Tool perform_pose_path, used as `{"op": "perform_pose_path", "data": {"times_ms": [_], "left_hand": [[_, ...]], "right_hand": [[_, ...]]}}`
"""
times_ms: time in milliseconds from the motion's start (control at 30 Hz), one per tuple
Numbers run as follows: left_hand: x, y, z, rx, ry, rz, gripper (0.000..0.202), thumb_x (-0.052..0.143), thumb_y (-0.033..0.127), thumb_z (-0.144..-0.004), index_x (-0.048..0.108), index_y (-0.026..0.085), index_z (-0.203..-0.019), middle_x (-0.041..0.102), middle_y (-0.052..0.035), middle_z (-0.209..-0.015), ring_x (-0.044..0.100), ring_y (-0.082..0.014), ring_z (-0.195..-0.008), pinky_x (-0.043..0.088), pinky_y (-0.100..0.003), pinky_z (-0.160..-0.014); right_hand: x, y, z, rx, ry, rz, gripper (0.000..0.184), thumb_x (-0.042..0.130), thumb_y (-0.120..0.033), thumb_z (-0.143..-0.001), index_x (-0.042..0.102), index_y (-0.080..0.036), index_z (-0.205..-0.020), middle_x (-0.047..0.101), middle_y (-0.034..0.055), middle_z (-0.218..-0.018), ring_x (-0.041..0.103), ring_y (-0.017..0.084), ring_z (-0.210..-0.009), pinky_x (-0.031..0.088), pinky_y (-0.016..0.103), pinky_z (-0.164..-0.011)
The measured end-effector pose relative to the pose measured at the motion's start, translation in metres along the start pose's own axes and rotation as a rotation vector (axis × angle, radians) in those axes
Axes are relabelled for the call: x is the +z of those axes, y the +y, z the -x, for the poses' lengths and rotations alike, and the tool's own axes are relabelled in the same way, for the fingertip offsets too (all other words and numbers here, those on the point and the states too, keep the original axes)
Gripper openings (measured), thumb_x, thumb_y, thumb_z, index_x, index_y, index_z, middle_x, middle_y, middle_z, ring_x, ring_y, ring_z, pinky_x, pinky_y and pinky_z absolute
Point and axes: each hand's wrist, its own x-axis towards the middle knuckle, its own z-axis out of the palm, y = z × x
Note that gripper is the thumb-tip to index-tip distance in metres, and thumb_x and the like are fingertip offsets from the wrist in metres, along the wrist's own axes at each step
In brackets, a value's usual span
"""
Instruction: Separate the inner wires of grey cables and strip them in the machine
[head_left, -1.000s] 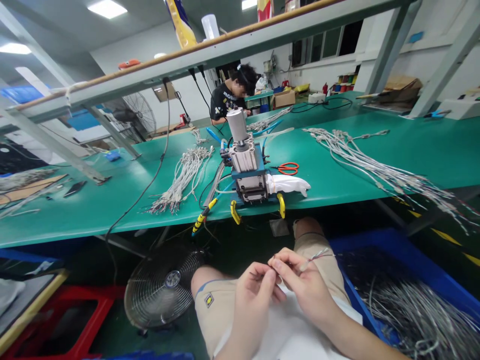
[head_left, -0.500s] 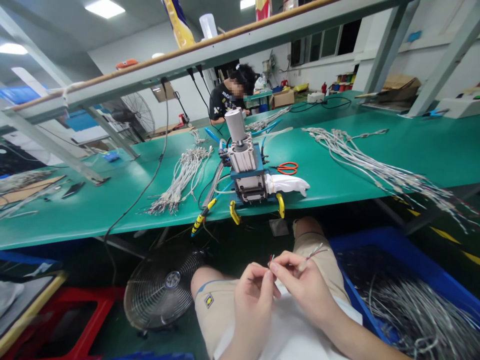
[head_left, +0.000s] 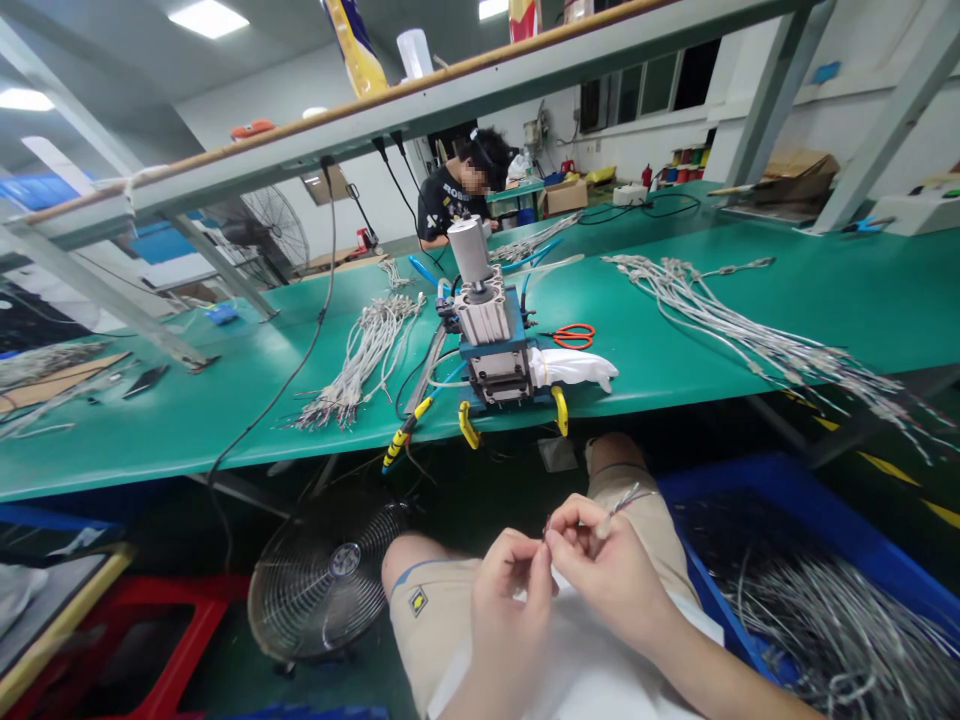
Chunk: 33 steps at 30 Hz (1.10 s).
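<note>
Over my lap, my left hand point(head_left: 514, 580) and my right hand point(head_left: 600, 555) meet at the fingertips in a pinch. Thin wires of a cable point(head_left: 624, 500) are between them; its stripped, multi-coloured strands stick out past the back of my right hand. Small dark wire ends show where the fingertips touch, mostly hidden by them. On the bench edge ahead stands a pneumatic press point(head_left: 495, 340) with yellow hooked handles, apart from both hands.
Cable bundles lie on the green bench point(head_left: 660, 350), left point(head_left: 367, 350) and right point(head_left: 750, 320). Orange-handled scissors point(head_left: 574, 336) rest beside the press. A blue bin point(head_left: 697, 570) of cables stands at my right, a floor fan point(head_left: 330, 580) at my left. Across the bench sits a person point(head_left: 457, 195).
The red and light wire tips that stuck up between my fingertips are now mostly covered. My fingers have shifted slightly; both hands stay over my lap.
</note>
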Motion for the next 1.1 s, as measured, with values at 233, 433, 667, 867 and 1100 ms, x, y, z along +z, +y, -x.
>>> {"op": "perform_pose_path", "data": {"times_ms": [233, 433, 667, 867, 1100], "left_hand": [[0.001, 0.003, -0.002, -0.064, 0.007, 0.063, 0.025, 0.06, 0.032, -0.088, 0.057, 0.016, -0.07, 0.054, -0.001, -0.067, 0.053, -0.0123, -0.057, 0.043, -0.023, -0.053], [0.0, 0.006, 0.0, -0.14, 0.019, 0.137, 0.027, 0.063, 0.036, -0.087, 0.055, 0.016, -0.07, 0.054, 0.0014, -0.066, 0.052, -0.0079, -0.051, 0.042, -0.02, -0.053], [0.0, 0.008, -0.001, -0.171, 0.044, 0.163, 0.031, 0.066, 0.041, -0.085, 0.053, 0.016, -0.07, 0.054, 0.0024, -0.063, 0.046, -0.0062, -0.047, 0.036, -0.019, -0.047], [0.0, 0.008, -0.002, -0.166, 0.034, 0.182, 0.034, 0.068, 0.043, -0.082, 0.053, 0.016, -0.068, 0.053, 0.0028, -0.062, 0.05, -0.0068, -0.049, 0.04, -0.019, -0.05], [-0.002, 0.011, -0.003, -0.225, 0.04, 0.24, 0.032, 0.069, 0.042, -0.082, 0.055, 0.016, -0.072, 0.056, 0.0024, -0.06, 0.046, -0.0053, -0.046, 0.034, -0.018, -0.044]], "right_hand": [[0.0, 0.006, 0.0, -0.072, 0.054, 0.117, 0.011, 0.057, -0.024, -0.075, 0.056, -0.019, -0.065, 0.053, 0.0, -0.068, 0.049, 0.012, -0.051, 0.041, 0.025, -0.046], [-0.014, 0.01, -0.009, -0.195, 0.26, 0.169, 0.009, 0.062, -0.024, -0.075, 0.061, -0.018, -0.069, 0.049, -0.0024, -0.061, 0.042, 0.011, -0.051, 0.032, 0.024, -0.046], [-0.012, 0.006, -0.007, 0.104, -0.053, -0.103, 0.02, 0.076, -0.033, -0.072, 0.071, -0.016, -0.082, 0.059, -0.0007, -0.065, 0.052, 0.012, -0.056, 0.04, 0.024, -0.053], [-0.008, 0.002, -0.007, 0.069, -0.05, -0.121, 0.016, 0.074, -0.03, -0.075, 0.068, -0.016, -0.068, 0.063, 0.0003, -0.065, 0.058, 0.014, -0.062, 0.044, 0.024, -0.057], [-0.014, 0.003, -0.006, 0.129, -0.157, -0.224, 0.025, 0.074, -0.034, -0.077, 0.061, -0.016, -0.067, 0.039, -0.0092, -0.05, 0.022, 0.005, -0.042, 0.016, 0.022, -0.041]]}}
